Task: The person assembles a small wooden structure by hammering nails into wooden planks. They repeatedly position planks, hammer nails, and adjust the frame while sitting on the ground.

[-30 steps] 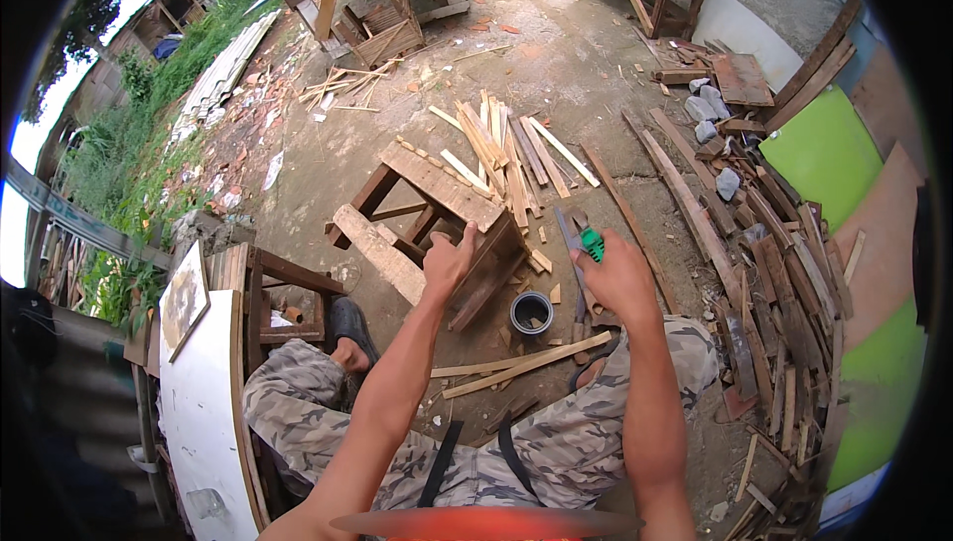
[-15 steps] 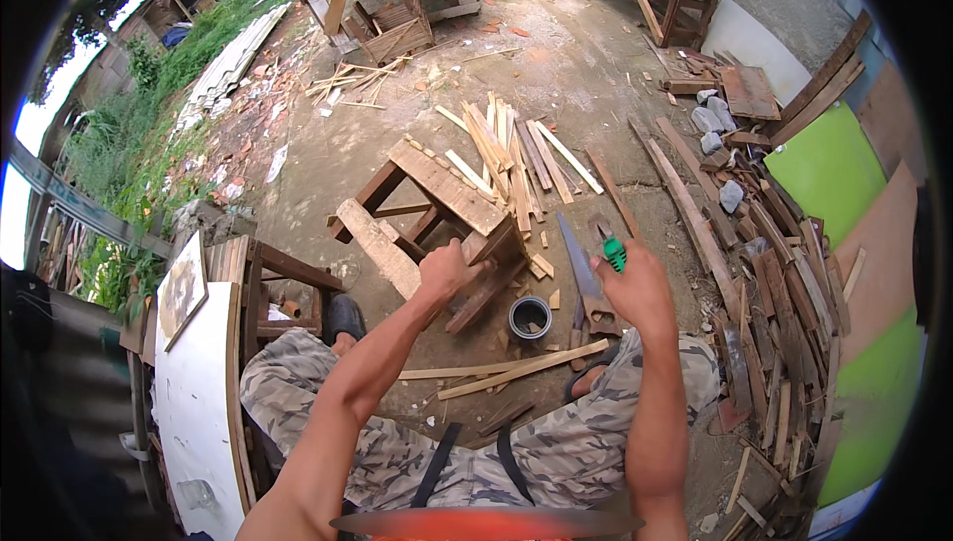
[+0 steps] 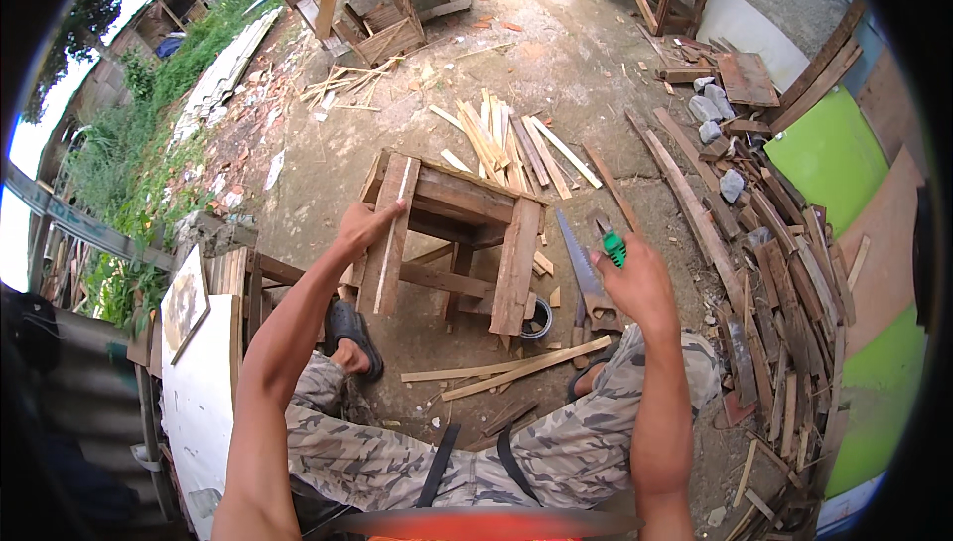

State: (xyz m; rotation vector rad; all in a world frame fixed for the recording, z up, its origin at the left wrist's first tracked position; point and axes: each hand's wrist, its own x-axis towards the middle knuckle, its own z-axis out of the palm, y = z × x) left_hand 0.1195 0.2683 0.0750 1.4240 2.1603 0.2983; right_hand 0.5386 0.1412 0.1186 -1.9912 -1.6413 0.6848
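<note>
The left hand (image 3: 365, 226) is closed over the top end of a wooden slat (image 3: 389, 233) that runs down the left side of a small wooden stool frame (image 3: 467, 213) standing on the dirt ground (image 3: 576, 74); the fingers wrap the slat's upper edge, thumb side toward the person. The frame sits upright just in front of the person's knees, its right slat (image 3: 518, 265) parallel to the held one and darker cross rails joining the two.

The right hand (image 3: 640, 283) is raised to the right of the frame, apart from it, and is curled around a small tool with a green handle (image 3: 613, 247) — only the handle and a short dark tip show above the fingers, so what kind of tool it is cannot be told. Just left of this hand a handsaw (image 3: 581, 268) lies on the ground, blade pointing away from the person, its wooden grip near the right knee.

A small round tin (image 3: 539, 318) rests on the ground at the frame's near right foot. Long thin strips of wood (image 3: 516, 370) lie across the ground between the frame and the person's camouflage trousers (image 3: 377, 452). The left foot wears a dark sandal (image 3: 349, 333) beside the frame's left leg. Beyond the frame lies a scatter of pale offcuts (image 3: 506, 139), and along the right edge a heap of dark planks (image 3: 764, 273) rests against green panels (image 3: 829, 159).
</note>
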